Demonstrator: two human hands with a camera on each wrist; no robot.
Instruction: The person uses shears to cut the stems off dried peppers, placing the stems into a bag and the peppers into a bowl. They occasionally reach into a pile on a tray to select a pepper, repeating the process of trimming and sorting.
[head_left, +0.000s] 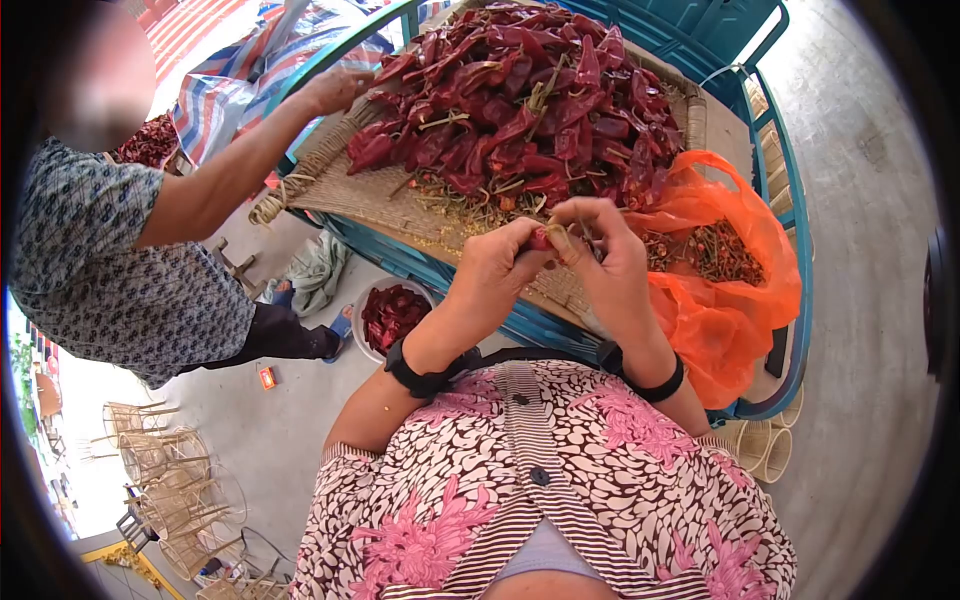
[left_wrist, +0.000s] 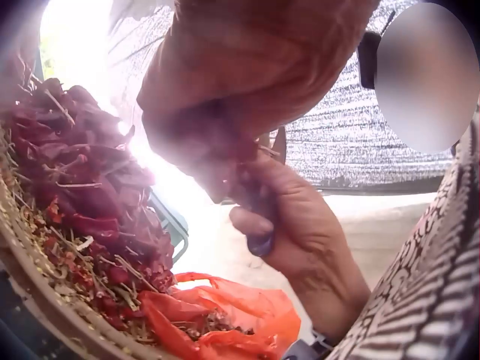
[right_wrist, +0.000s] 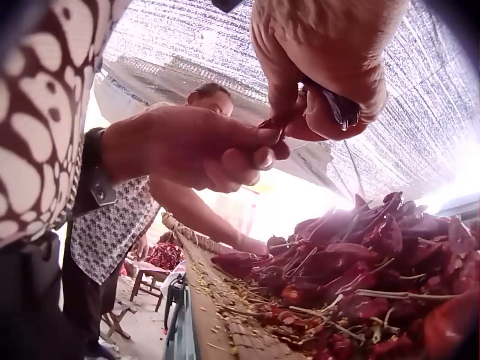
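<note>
In front of the chest, my left hand [head_left: 490, 275] pinches a dried red chili [head_left: 541, 238] between thumb and forefinger. My right hand [head_left: 612, 262] meets it from the other side, its thumb tip at the chili's end. Within the right hand's curled fingers sits a dark glossy object [right_wrist: 341, 109]; I cannot tell its kind. In the left wrist view the right hand [left_wrist: 304, 225] is below the left hand [left_wrist: 255, 60]. Just beyond both hands lies a large heap of dried red chilies [head_left: 520, 110] with stems and yellow seeds along its near edge.
A woven mat [head_left: 345, 190] on a teal cart [head_left: 365, 255] bears the heap. An orange plastic bag [head_left: 710, 330] with stems stands at the right. Another person [head_left: 120, 250] reaches to the heap's left. Below are a bowl of chilies [head_left: 395, 315] and wicker stools [head_left: 170, 490].
</note>
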